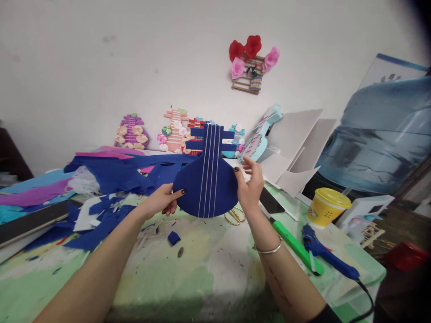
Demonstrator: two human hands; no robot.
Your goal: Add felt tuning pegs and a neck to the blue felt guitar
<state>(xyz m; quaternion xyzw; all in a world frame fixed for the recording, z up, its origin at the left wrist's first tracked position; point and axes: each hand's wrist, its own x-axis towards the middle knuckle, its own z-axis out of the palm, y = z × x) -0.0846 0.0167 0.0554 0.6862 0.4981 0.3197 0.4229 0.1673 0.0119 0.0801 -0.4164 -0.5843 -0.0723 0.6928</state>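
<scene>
A dark blue lute-shaped craft (188, 188), with a rounded body, pale strings and pegs at its neck, stands upright above the table in front of me. My left hand (170, 198) pinches its lower left edge, thumb on the front and fingers behind. At the right edge is my right hand (249, 181), its thumb tip against or very near the body and its other fingers loosely bent and apart. Gold-handled scissors (235, 217) lie behind and below the craft, partly hidden. A small blue scrap (173, 238) rests on the table nearby.
Blue felt sheets (114, 177) and offcuts heap at the left. On the right are a green utility knife (296, 246), a blue glue gun (328, 255) with its cord, a phone (272, 201) and a yellow tub (328, 206). Decorated crafts (132, 130) lean along the wall.
</scene>
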